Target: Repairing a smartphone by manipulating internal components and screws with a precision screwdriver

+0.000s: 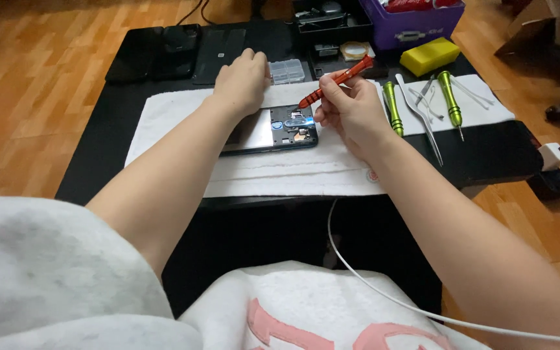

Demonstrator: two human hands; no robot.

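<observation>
An opened phone point(273, 129) with its back cover off lies on a white towel point(280, 172) on a low black table point(98, 149). My left hand point(241, 81) rests closed on the towel at the phone's far edge, steadying it. My right hand point(351, 110) grips a red screwdriver point(335, 80) like a pen, its tip pointing down-left toward the phone's exposed upper part near the camera area. The tip hovers just above the phone's top right corner.
Two green screwdrivers point(391, 107) point(450, 97) and white tweezers point(419, 116) lie on a cloth at right. A small clear parts box point(286, 71), tape roll point(355, 50), yellow sponge point(429, 56), purple bin point(416, 23) and dark phone panels point(163, 48) sit behind. A white cable point(384, 291) crosses my lap.
</observation>
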